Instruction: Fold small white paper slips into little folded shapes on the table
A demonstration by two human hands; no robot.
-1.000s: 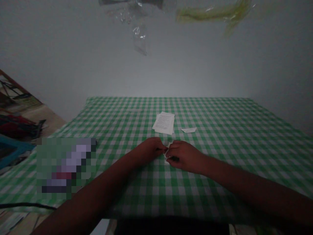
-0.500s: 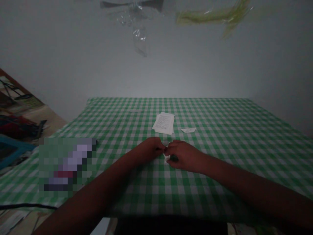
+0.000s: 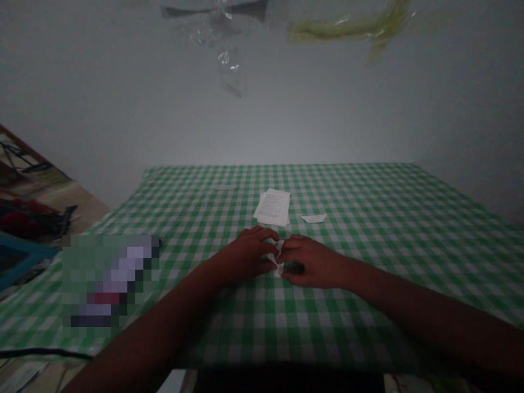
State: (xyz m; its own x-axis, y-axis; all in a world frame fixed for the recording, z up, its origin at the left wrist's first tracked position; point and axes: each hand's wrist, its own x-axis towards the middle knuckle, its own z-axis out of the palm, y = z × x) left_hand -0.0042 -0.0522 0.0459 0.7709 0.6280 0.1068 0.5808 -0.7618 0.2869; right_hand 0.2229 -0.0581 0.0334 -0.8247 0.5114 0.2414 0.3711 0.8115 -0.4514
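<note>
Small white paper (image 3: pixel 279 267) looks gripped between left hand (image 3: pixel 248 255) and right hand (image 3: pixel 313 263), printed sheets (image 3: pixel 272 207) just beyond.

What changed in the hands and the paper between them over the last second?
The left hand has opened out, its fingers now reaching forward over the small white paper. The right hand has eased slightly rightward, leaving more paper showing between them. The stack of papers, paper slip and checked tablecloth stayed as they were.
</note>
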